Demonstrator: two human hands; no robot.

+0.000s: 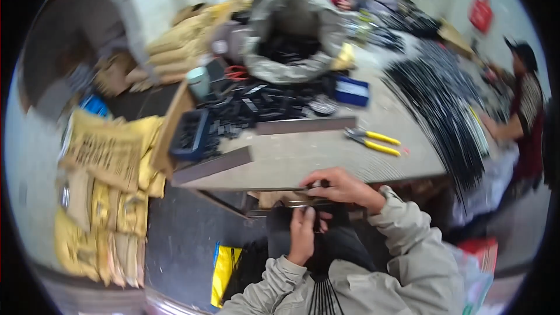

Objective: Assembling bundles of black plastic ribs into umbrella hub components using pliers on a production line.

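Note:
My right hand [344, 189] is at the near edge of the table [291, 163], its fingers closed on a small black piece [319, 184]. Lower down, above my lap, my left hand [302, 236] is closed with the thumb up. A thin shiny strip shows at its fingertips, but what it grips is too blurred to name. Beyond my right hand lie yellow-handled pliers [376, 142]. Thin black strands [326, 297] hang down over my lap.
Small black parts [262, 105] are heaped beside a dark blue bin [192, 134] and a large grey sack [291, 70]. Two flat dark bars [306, 125] lie in front. Long black strips [437, 116] cover the right side, near another person [519, 111]. Yellow sacks [111, 151] stand left.

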